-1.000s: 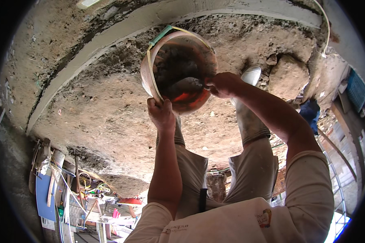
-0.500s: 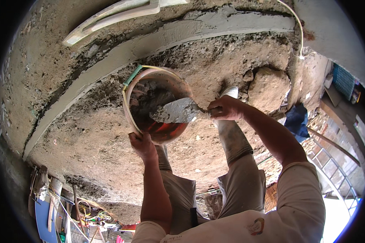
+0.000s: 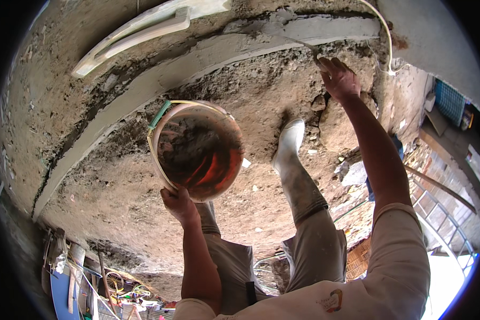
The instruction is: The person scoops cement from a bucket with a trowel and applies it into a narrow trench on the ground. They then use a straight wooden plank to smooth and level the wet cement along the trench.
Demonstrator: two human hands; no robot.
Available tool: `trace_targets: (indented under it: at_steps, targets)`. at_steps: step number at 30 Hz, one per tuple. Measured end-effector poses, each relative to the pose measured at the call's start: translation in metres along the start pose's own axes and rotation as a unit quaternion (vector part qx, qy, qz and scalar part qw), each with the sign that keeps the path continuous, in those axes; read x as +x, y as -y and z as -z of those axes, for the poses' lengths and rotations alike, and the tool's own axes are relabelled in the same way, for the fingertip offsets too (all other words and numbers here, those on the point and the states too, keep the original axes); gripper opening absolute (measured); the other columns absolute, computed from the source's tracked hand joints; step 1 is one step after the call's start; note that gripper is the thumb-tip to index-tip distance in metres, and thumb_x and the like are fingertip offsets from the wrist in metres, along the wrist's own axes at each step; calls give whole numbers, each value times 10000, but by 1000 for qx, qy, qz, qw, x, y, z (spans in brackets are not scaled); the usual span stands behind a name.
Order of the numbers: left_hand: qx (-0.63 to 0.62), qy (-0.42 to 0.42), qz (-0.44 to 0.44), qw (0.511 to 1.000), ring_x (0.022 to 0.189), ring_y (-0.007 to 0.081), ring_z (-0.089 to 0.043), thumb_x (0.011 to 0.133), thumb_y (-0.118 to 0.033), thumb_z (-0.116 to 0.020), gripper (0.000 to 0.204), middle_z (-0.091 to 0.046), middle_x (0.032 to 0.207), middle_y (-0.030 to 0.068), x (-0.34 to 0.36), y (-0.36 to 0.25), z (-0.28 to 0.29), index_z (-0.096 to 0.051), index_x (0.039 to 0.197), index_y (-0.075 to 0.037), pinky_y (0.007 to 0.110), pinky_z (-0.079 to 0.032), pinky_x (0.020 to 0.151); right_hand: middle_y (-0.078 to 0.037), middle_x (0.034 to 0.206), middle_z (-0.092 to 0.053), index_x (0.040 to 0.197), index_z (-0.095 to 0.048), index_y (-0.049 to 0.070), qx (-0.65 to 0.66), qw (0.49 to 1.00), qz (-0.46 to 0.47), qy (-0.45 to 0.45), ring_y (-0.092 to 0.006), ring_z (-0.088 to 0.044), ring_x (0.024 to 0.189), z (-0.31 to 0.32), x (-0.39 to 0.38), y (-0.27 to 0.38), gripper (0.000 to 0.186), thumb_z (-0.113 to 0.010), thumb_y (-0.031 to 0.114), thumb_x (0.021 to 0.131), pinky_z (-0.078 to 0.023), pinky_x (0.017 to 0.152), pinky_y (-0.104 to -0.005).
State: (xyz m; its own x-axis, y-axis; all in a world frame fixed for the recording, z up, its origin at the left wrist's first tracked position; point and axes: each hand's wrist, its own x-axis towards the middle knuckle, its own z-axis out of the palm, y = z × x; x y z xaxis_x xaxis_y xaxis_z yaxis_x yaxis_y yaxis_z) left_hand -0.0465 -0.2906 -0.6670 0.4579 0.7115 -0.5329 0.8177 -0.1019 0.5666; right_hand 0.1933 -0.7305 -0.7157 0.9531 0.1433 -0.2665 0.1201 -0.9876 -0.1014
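Note:
My left hand [image 3: 180, 205] is closed on the near rim of a bucket [image 3: 232, 169], which tilts so its reddish inside shows. Wet grey mortar [image 3: 189, 146] lies in it, and a handle with a green grip [image 3: 159, 114] rests along the rim. Stretched out to the far right, my right hand [image 3: 340, 80] grips a trowel [image 3: 311, 49] by its handle. The trowel's blade is at the curved band of smoothed mortar [image 3: 197, 57], seen nearly edge-on and hard to tell from the mortar around it.
Beyond the band lies a long pale board with a handle [image 3: 138, 37]. A light hose [image 3: 392, 42] hangs at the far right. My boot [image 3: 290, 141] stands on rough soil near a large stone [image 3: 330, 125]. A metal ladder [image 3: 442, 218] is at right; planks and clutter [image 3: 77, 272] lie lower left.
My right hand has swung away from the bucket to the far mortar band, taking the trowel along. The mortar load on its blade no longer shows. The bucket has shifted slightly left and nearer.

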Motion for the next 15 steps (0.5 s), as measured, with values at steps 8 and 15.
trace_targets:
  at_steps: [8, 15]
  targets:
    - [8, -9, 7, 1000, 679, 138, -394, 865, -183, -659, 298, -427, 747, 22, 0, 1, 5, -409, 786, -40, 307, -386, 638, -217, 1013, -656, 1176, -540, 76, 248, 938, -240, -8, -433, -615, 960, -63, -43, 40, 388, -553, 374, 927, -490, 829, -471]
    - [4, 6, 13, 1000, 691, 134, -390, 856, -161, -657, 285, -421, 756, 20, 0, -3, 2, -408, 795, -37, 296, -384, 646, -254, 1043, -641, 1197, -508, 94, 328, 898, -268, 116, -468, -587, 1011, -127, -44, 120, 436, -500, 448, 944, -479, 858, -490]
